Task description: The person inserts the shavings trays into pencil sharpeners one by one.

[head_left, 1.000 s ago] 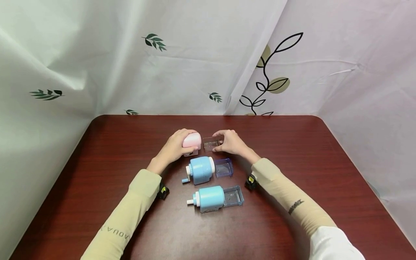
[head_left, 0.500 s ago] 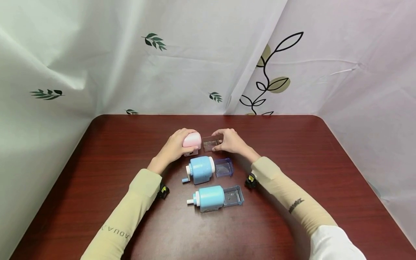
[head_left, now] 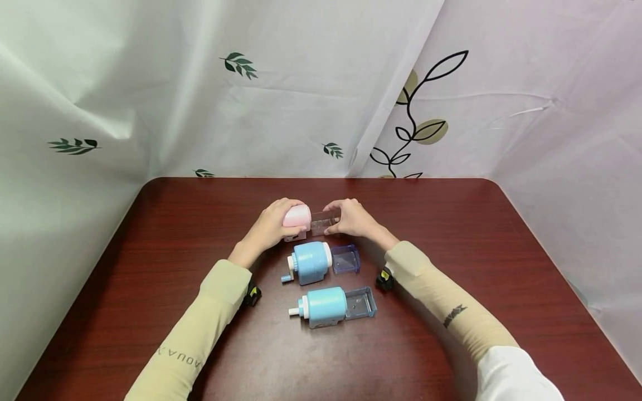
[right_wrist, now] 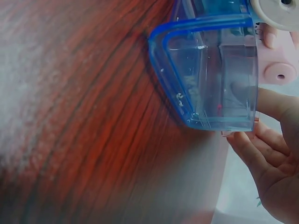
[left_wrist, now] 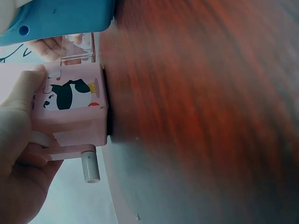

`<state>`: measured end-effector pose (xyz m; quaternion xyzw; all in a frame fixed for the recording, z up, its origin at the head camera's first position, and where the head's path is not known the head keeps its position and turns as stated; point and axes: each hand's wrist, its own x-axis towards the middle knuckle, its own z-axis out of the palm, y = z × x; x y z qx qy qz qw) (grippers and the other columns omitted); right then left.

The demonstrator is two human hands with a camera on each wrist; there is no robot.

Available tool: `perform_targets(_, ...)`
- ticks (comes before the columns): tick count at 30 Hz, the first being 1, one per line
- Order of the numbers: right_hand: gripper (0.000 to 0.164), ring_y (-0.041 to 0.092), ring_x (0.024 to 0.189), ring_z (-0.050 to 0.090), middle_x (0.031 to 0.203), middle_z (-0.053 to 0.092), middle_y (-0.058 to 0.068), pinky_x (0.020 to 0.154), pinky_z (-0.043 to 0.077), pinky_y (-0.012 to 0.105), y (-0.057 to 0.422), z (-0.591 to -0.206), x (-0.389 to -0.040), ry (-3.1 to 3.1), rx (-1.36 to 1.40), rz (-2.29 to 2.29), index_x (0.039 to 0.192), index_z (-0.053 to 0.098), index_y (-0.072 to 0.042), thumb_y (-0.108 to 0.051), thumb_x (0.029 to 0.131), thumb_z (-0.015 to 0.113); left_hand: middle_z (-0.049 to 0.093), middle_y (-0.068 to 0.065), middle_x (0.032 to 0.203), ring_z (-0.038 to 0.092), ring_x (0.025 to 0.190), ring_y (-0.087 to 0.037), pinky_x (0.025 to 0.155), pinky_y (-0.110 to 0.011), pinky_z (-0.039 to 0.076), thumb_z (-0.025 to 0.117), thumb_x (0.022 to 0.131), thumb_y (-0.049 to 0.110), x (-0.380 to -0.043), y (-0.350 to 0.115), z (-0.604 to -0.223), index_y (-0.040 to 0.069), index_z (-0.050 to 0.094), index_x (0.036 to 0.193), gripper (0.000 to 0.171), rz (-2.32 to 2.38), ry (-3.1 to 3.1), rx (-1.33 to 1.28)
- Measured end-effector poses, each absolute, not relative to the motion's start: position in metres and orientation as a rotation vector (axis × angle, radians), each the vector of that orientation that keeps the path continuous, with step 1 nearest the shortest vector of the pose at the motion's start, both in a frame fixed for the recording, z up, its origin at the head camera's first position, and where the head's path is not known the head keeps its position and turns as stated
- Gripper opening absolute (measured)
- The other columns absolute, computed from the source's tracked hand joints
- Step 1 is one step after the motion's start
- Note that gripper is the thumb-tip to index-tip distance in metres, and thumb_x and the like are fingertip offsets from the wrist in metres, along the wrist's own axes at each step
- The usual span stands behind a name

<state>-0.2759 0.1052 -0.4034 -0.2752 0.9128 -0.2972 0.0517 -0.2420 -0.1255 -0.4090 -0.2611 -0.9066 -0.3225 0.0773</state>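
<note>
My left hand (head_left: 269, 225) grips a pink pencil sharpener (head_left: 297, 216) from the left, at the back of the group. In the left wrist view the sharpener (left_wrist: 72, 100) shows a penguin picture and a pale crank handle (left_wrist: 90, 167). With thumb and fingers, my right hand (head_left: 355, 218) holds a clear shavings drawer (head_left: 321, 224) at the pink sharpener's right side; the drawer's near end meets the body. How far it sits inside is hidden. In the right wrist view, a blue-rimmed drawer (right_wrist: 205, 79) hides part of that hand's grip.
A blue crank sharpener (head_left: 311, 262) with its purple-blue drawer (head_left: 346, 259) pulled out stands just in front. Nearer still is a light-blue sharpener (head_left: 326, 306), its drawer (head_left: 360, 303) also out. All are on a dark red wooden table (head_left: 441, 340) backed by white curtains.
My right hand has shifted slightly left with the clear drawer, closing the small gap to the pink sharpener. The left hand keeps its grip in place.
</note>
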Motion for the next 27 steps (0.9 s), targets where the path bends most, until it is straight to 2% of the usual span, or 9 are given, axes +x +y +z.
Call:
perform_targets(3,0.049,0.011,0.074,0.061,0.103,0.065,0.010,0.066,0.051,0.028,0.1036,-0.4034,-0.2756,2.776,-0.839,-0.899,0.105,0.064,-0.007,-0.024,0.063,0.082,0.055,-0.009,0.106,0.046,0.093,-0.023,0.078,-0.044,0.044,0.072,0.076,0.030,-0.2425,-0.1254,-0.4087,0.009,0.053,0.119,0.051,-0.956,-2.710,-0.783)
perform_targets(10,0.049,0.009,0.074,0.061,0.094,0.067,0.005,0.068,0.050,0.028,0.1009,-0.4068,-0.2762,2.767,-0.865,-0.903,0.105,0.064,-0.009,-0.026,0.063,0.082,0.055,-0.008,0.105,0.047,0.092,-0.022,0.077,-0.042,0.045,0.072,0.075,0.031,-0.2426,-0.1254,-0.4105,0.010,0.053,0.117,0.051,-0.894,-2.709,-0.779)
perform_targets(27,0.047,0.009,0.071,0.060,0.094,0.067,0.005,0.064,0.049,0.027,0.0960,-0.4056,-0.2762,2.760,-0.880,-0.901,0.104,0.065,-0.009,-0.025,0.063,0.082,0.055,-0.007,0.106,0.048,0.092,-0.022,0.076,-0.043,0.045,0.072,0.075,0.034,-0.2440,-0.1261,-0.4094,0.011,0.053,0.118,0.052,-0.854,-2.723,-0.795)
